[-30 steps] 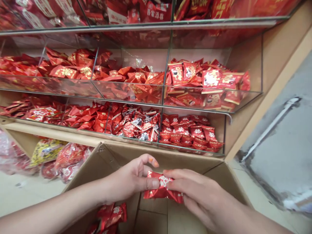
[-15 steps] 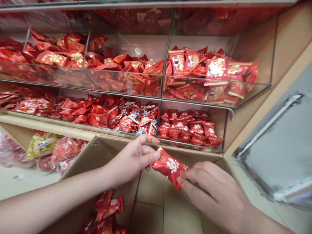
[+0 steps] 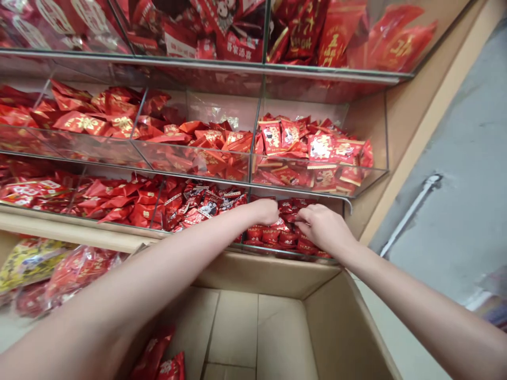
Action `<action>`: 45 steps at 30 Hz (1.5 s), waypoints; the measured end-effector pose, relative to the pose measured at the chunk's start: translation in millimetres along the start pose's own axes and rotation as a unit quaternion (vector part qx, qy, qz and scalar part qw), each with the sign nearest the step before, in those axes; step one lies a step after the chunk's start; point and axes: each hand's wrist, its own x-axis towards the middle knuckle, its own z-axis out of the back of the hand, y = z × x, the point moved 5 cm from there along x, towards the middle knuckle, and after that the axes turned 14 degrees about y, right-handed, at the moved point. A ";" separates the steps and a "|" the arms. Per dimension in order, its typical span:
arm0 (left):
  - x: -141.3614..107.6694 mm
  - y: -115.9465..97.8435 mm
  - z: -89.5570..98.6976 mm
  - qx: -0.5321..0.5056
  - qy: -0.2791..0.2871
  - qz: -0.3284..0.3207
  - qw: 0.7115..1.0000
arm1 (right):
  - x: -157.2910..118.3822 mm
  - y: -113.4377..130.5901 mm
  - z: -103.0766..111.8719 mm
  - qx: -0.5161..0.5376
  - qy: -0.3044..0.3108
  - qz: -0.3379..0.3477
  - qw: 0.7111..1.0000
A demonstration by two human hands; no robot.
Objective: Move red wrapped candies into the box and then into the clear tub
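Note:
Both hands reach into the bottom right compartment, among small red packets (image 3: 271,236) with gold lettering. My left hand (image 3: 266,211) is at the left of that compartment, its fingers bent down and mostly hidden behind the hand. To its right, my right hand (image 3: 321,226) has its fingers curled together at the packets; whatever lies between the fingertips is too small to make out. Below the hands stands an open cardboard box (image 3: 273,269), with a few red packets (image 3: 171,368) at its lower left.
Clear-walled shelves (image 3: 198,63) above and to the left hold many red packets. Plastic bags (image 3: 85,272) of red and yellow packets lie at the lower left. A wooden side panel (image 3: 412,126) and a grey wall (image 3: 467,158) are on the right.
Both hands have moved up and forward from above the box into the compartment. The red packet they held between them no longer shows. The view has tilted up, showing a higher shelf.

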 end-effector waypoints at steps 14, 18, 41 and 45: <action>32.9 20.2 -20.5 0.033 0.140 0.003 0.990 | 22.1 -24.3 -13.2 0.155 0.133 0.053 0.978; 34.9 20.7 -22.1 0.043 0.157 0.017 0.987 | 23.8 -29.7 -23.2 0.102 0.158 0.059 0.980; -8.4 -1.4 14.9 0.073 0.062 -0.069 0.993 | 7.1 -29.3 0.3 -0.004 0.104 0.045 0.994; -87.1 -3.6 17.7 0.146 -0.029 -0.139 0.979 | -27.0 44.8 29.8 0.056 0.041 0.136 0.988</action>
